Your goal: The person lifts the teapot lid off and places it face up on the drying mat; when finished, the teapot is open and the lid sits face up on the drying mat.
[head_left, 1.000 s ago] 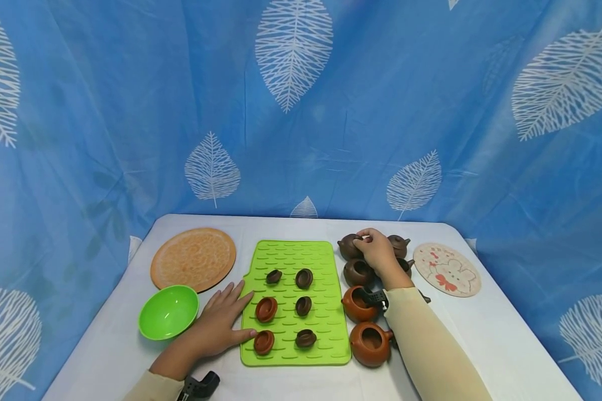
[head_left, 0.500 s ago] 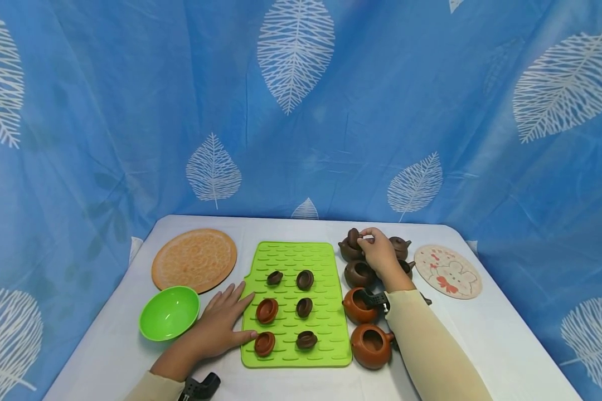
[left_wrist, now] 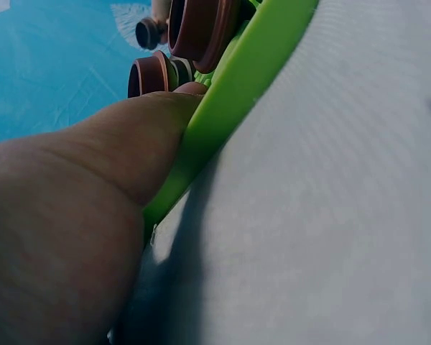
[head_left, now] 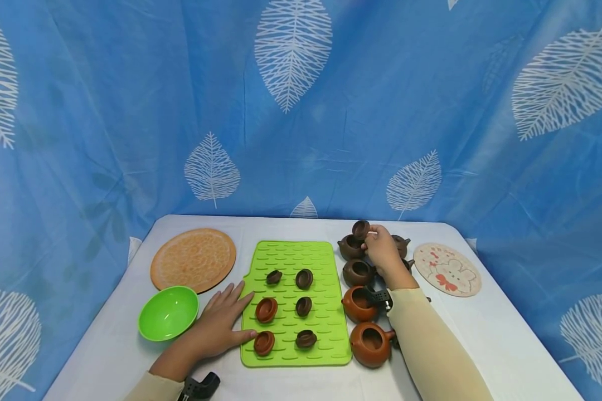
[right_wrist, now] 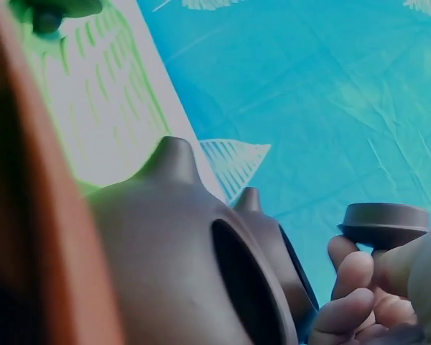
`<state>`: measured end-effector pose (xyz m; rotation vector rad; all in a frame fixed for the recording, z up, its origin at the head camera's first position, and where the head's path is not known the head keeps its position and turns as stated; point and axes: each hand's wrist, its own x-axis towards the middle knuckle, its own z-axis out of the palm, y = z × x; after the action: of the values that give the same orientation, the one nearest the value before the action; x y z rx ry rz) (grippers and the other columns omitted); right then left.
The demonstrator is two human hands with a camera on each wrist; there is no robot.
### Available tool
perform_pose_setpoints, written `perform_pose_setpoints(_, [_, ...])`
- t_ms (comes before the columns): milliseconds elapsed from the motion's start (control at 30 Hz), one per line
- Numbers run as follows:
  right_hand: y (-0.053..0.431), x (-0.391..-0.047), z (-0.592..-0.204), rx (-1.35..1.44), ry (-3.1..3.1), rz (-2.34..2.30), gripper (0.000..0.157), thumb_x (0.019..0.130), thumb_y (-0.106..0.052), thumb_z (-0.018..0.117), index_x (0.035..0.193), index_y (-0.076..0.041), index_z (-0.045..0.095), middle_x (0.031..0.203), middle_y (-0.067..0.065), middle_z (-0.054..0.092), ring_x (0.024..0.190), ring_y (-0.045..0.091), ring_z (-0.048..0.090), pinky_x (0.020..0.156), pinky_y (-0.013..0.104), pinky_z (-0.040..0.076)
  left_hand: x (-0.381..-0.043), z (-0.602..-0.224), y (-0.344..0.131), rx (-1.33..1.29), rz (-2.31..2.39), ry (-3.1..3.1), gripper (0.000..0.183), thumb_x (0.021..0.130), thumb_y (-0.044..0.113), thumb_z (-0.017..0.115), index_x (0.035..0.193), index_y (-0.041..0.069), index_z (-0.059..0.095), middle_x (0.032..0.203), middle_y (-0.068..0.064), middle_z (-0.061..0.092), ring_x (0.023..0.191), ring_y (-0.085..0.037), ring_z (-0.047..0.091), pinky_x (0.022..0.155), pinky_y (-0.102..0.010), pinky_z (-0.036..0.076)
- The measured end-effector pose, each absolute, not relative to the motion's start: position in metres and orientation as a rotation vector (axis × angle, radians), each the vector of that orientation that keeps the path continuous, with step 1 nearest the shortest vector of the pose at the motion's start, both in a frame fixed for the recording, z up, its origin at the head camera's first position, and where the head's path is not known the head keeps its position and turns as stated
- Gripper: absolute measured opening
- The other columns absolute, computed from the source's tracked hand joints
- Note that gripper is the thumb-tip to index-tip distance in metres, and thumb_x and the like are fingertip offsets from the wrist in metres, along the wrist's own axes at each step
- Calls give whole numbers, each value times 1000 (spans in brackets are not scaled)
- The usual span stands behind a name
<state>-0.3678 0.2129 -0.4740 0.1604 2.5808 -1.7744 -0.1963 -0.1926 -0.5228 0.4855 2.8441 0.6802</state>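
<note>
My right hand [head_left: 383,250] pinches a dark brown teapot lid [head_left: 360,229] by its knob, underside turned outward, just over the farthest dark teapot [head_left: 350,248]. In the right wrist view the lid [right_wrist: 386,221] stands above the fingertips, beside open dark teapots. My left hand [head_left: 222,323] lies flat with spread fingers at the left edge of the green mat [head_left: 326,256]. Its thumb [left_wrist: 154,126] presses on the mat's rim in the left wrist view. Several lids lie on the mat, among them a reddish lid [head_left: 266,309] and a dark lid [head_left: 304,279].
Below the far teapot stand another open dark teapot [head_left: 358,273] and two orange-brown teapots [head_left: 371,344]. More dark teapots [head_left: 400,245] are partly behind the right arm. A green bowl [head_left: 168,313] and round tan mat [head_left: 193,259] lie left, a rabbit-print mat [head_left: 447,269] right.
My right hand has lifted the lid off the far dark teapot and tilted it, so the teapot's opening now shows. The left hand has stayed still.
</note>
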Motion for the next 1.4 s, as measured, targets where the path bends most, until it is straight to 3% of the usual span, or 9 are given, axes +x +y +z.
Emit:
perform_pose_setpoints(200, [215,-367,-472,198,2478,-1947,43,112,-14,40,153,-2,41,108,12,61,85,15,59,74,27,53,-196,-522,-192,487,677,2844,97,89,72,68,164,19,39,176,-12,14,162,-41,8,128,-64,7])
perform_pose_setpoints(367, [212,-366,-471,176,2338,-2101,41,112,-19,46,151,-5,43,97,8,61,78,10,57,67,22,52,-196,-522,-192,483,680,2847,96,89,72,68,164,19,39,176,-12,15,163,-40,8,128,-63,7])
perform_pose_setpoints(700, [195,-363,-465,38,1932,-2332,19,111,-17,53,130,-14,51,111,3,58,75,6,50,59,17,45,-194,-523,-194,476,689,2849,97,88,73,68,164,19,39,176,-12,15,163,-40,8,128,-63,7])
perform_pose_setpoints(1167, [149,-353,-442,-122,1806,-2183,27,115,-12,40,140,-14,46,122,8,56,76,8,48,62,20,44,-195,-523,-194,487,685,2849,97,88,73,68,164,19,39,176,-12,15,163,-40,8,128,-64,7])
perform_pose_setpoints(1400, [119,-357,-448,-149,1837,-2069,34,114,-11,42,148,-9,44,125,11,57,74,8,48,61,21,45,-196,-523,-195,500,697,2848,96,89,72,68,163,18,40,176,-12,16,163,-40,8,128,-63,6])
